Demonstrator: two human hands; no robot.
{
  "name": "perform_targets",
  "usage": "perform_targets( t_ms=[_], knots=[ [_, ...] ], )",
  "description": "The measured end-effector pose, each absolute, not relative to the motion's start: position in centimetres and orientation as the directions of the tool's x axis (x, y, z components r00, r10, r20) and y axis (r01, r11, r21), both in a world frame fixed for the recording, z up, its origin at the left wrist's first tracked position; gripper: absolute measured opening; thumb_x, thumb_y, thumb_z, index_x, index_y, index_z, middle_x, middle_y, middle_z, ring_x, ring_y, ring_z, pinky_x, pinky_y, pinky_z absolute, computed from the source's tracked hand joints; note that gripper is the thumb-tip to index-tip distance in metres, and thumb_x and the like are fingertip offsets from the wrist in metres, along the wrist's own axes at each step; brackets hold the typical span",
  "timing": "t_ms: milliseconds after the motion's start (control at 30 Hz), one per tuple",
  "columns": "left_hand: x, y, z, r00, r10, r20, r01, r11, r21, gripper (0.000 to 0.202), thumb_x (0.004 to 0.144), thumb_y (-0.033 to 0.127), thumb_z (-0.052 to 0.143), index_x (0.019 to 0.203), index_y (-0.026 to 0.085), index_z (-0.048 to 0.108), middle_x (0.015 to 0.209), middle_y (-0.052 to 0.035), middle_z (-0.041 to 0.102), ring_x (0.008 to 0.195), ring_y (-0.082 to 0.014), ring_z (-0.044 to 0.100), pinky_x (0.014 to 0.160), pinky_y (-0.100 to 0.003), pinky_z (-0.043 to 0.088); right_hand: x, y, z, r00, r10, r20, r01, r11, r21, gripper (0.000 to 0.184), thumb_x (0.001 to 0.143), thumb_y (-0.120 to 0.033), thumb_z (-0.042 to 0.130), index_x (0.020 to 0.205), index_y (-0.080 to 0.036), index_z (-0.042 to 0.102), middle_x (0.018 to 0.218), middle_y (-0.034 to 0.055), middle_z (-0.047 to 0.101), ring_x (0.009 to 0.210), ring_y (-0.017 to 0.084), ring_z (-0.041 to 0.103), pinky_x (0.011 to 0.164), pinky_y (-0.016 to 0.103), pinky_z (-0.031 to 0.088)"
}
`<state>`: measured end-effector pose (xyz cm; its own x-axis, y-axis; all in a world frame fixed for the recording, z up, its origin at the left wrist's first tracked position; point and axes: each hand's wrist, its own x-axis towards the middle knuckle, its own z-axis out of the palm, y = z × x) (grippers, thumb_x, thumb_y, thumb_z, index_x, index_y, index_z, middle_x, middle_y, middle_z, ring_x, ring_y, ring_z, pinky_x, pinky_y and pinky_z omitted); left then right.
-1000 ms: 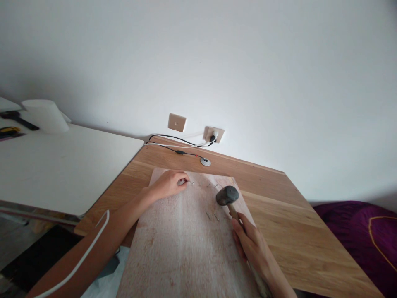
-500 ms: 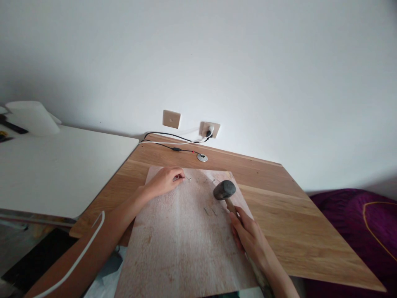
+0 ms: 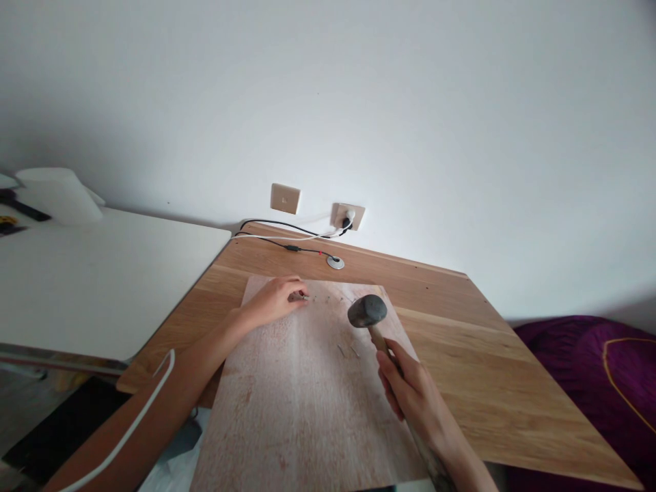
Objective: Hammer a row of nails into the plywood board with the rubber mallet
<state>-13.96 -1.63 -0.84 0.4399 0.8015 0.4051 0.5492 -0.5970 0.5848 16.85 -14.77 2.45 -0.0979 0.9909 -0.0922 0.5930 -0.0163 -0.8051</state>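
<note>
Worryingly, the left hand (image 3: 271, 302) pinches a nail (image 3: 305, 297) on a pale board (image 3: 307, 417), the right hand (image 3: 413, 389) grips a mallet (image 3: 366, 311) close by; a misaimed swing could hit those fingers (image 3: 294, 290).

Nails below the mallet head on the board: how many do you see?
2: one nail on the left, another nail just right of it, both on the board. More may be hidden.

Head-worn camera at the person's own viewpoint, facing forward and angled down, close above the wooden desk (image 3: 451, 328). The white wall (image 3: 328, 102) fills the upper half; the left hand (image 3: 274, 304) and right hand (image 3: 410, 386) sit low in frame, forearms entering from the bottom edge.
</note>
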Motion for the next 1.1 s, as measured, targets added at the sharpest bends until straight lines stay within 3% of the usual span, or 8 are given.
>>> perform_targets(
  t_ms=[100,333,500,933,1100],
  knots=[
    [-13.9,-1.4,-1.1,0.417,0.822,0.389,0.554,-0.568,0.608,0.011,0.088,0.012,0.071,0.092,0.021,0.074,0.089,-0.0023,0.074,0.083,-0.0182,0.07,0.081,-0.03,0.053,15.3,-13.8,3.8,-0.172,0.975,-0.139,0.552,-0.021,-0.834,0.043,0.105,-0.058,0.041,0.118,-0.02,0.055,0.058,-0.009,0.05,0.039,0.01,0.046,0.037,0.02,0.033],
    [-13.9,-1.4,-1.5,0.361,0.864,0.35,0.518,-0.498,0.696,0.048,0.087,0.011,0.068,0.133,0.02,0.061,0.089,-0.0012,0.077,0.078,-0.017,0.072,0.075,-0.028,0.053,11.2,-10.7,5.8,-0.309,0.946,-0.1,0.589,0.108,-0.801,0.029,0.106,-0.047,0.041,0.103,-0.021,0.054,0.058,-0.0074,0.052,0.039,0.009,0.045,0.039,0.021,0.032],
    [-14.0,-1.3,-1.5,0.367,0.85,0.379,0.528,-0.525,0.667,0.063,0.082,0.015,0.075,0.142,0.02,0.054,0.103,-0.0049,0.076,0.088,-0.0202,0.07,0.079,-0.031,0.052,9.5,-9.4,5.0,-0.367,0.926,-0.092,0.599,0.16,-0.784,0.024,0.106,-0.042,0.041,0.092,-0.024,0.05,0.053,-0.0071,0.052,0.039,0.01,0.047,0.041,0.022,0.031],
    [-13.9,-1.3,-1.5,0.371,0.857,0.358,0.521,-0.511,0.684,0.041,0.083,0.01,0.071,0.122,0.02,0.065,0.094,-0.0026,0.076,0.082,-0.0192,0.07,0.074,-0.028,0.051,9.1,-8.8,4.3,-0.354,0.93,-0.099,0.625,0.157,-0.765,0.022,0.105,-0.039,0.041,0.091,-0.024,0.049,0.056,-0.007,0.051,0.04,0.01,0.048,0.042,0.022,0.032],
    [-13.8,-1.2,-1.6,0.37,0.861,0.348,0.499,-0.5,0.708,0.048,0.085,0.01,0.068,0.132,0.019,0.063,0.09,-0.0015,0.077,0.08,-0.0176,0.072,0.074,-0.027,0.051,9.1,-9.0,4.7,-0.322,0.943,-0.081,0.586,0.131,-0.799,0.024,0.105,-0.044,0.041,0.096,-0.024,0.051,0.059,-0.0065,0.052,0.04,0.011,0.048,0.041,0.023,0.034]
  ],
)
